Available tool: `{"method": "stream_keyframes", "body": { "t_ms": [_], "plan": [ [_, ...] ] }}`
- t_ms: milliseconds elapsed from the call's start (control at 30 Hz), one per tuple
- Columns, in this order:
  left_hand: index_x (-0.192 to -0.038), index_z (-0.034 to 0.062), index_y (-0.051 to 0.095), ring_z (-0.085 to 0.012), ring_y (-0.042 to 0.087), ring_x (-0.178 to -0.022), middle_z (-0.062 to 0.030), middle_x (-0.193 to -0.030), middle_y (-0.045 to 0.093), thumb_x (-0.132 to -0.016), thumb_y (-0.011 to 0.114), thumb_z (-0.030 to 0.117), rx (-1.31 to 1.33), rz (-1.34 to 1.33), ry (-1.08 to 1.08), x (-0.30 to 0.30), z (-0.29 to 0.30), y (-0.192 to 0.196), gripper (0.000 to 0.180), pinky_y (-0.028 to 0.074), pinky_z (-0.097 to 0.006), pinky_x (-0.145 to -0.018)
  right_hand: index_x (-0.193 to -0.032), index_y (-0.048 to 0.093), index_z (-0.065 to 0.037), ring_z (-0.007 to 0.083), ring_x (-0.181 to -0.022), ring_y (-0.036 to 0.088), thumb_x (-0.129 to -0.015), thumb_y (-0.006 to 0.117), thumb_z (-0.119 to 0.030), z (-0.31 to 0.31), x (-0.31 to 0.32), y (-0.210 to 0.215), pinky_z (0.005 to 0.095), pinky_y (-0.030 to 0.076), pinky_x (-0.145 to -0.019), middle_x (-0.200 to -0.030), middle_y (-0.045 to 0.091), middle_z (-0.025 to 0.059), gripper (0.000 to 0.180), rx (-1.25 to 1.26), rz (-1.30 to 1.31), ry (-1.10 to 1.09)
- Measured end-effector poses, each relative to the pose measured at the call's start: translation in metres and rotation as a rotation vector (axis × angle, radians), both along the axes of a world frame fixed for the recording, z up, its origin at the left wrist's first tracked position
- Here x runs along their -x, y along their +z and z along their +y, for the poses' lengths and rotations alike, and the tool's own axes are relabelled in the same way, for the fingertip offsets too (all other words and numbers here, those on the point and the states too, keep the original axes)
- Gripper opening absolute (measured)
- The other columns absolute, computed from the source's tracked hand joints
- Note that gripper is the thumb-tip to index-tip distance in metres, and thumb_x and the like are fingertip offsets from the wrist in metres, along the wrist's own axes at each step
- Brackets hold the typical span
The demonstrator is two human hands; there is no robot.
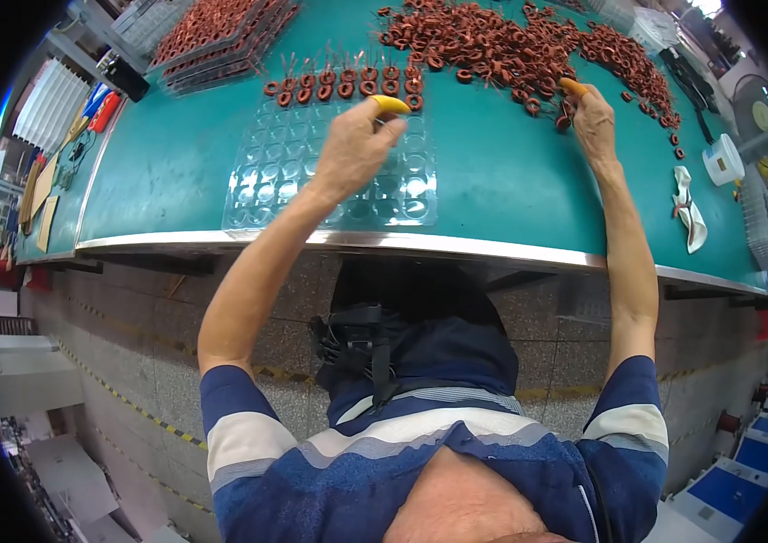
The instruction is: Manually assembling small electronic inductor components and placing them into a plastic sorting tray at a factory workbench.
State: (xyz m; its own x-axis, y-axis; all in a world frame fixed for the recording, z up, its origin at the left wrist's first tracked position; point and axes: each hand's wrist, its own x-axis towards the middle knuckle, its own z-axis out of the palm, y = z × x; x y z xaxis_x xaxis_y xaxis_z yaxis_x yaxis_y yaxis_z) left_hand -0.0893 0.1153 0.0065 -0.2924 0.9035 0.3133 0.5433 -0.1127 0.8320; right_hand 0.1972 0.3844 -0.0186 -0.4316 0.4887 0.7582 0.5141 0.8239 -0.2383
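Note:
A clear plastic tray (280,204) with rows of round pockets lies on the green table before me. Its far rows hold several copper-red ring coils (346,90) with thin wire leads standing up. My left hand (352,154) is over the tray, a yellow finger cot on its index finger. That fingertip is beside the rightmost coil (414,101) of the nearer filled row; thumb and index are apart. My right hand (594,125), also with a yellow finger cot, is at the near edge of a loose coil pile (483,50). Its fingers pinch a ring coil (562,121).
Stacked clear trays full of coils (221,41) stand at the far left. More loose coils (633,72) spread at the far right. A white tub (723,160), a white cloth-like piece (690,213) and stacked trays (761,217) are on the right. The table's metal edge (483,249) runs before me.

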Motion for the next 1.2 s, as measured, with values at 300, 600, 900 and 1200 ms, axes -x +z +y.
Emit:
{"method": "stream_keyframes", "body": {
  "t_ms": [300, 600, 900, 1200],
  "plan": [
    [-0.113, -0.0009, 0.059, -0.0092, 0.060, -0.074, -0.0051, -0.089, 0.064, -0.093, 0.058, 0.014, -0.003, -0.187, -0.193, -0.054, -0.009, 0.006, 0.025, 0.049, -0.022, -0.064, -0.112, 0.064, -0.005, 0.0200, -0.072, 0.065, -0.083, 0.049, 0.008, -0.047, 0.040, 0.019, 0.0295, 0.051, -0.061, -0.098, 0.065, 0.0049, 0.034, -0.150, -0.080, -0.071],
    [-0.124, -0.0030, 0.045, -0.0165, 0.064, -0.080, -0.0135, -0.103, 0.061, -0.100, 0.048, 0.027, -0.042, -0.795, -0.359, -0.090, -0.021, -0.004, 0.039, 0.054, -0.026, -0.067, -0.111, 0.062, -0.002, 0.0149, -0.081, 0.068, -0.096, 0.048, -0.001, -0.176, 0.093, 0.045, 0.0231, 0.052, -0.061, -0.095, 0.064, 0.0064, 0.021, 0.327, 0.479, 0.484],
    [-0.113, -0.0017, 0.051, -0.0107, 0.057, -0.063, -0.0037, -0.078, 0.056, -0.099, 0.052, 0.024, -0.158, -0.918, -0.419, -0.071, -0.043, -0.010, 0.029, 0.050, -0.024, -0.058, -0.124, 0.055, -0.006, 0.0154, -0.094, 0.065, -0.095, 0.055, -0.007, -0.229, 0.102, 0.047, 0.0285, 0.052, -0.080, -0.108, 0.063, 0.0074, 0.030, 0.477, 0.399, 0.684],
    [-0.109, 0.0000, 0.054, -0.0057, 0.049, -0.060, -0.0003, -0.077, 0.054, -0.095, 0.058, 0.023, -0.060, -0.648, -0.330, -0.057, -0.066, 0.000, 0.027, 0.040, -0.020, -0.052, -0.106, 0.065, 0.003, 0.0097, -0.068, 0.061, -0.092, 0.063, -0.025, -0.226, 0.085, 0.064, 0.0228, 0.050, -0.064, -0.080, 0.067, 0.0049, 0.031, 1.121, 0.151, 0.578]
  ]
}}
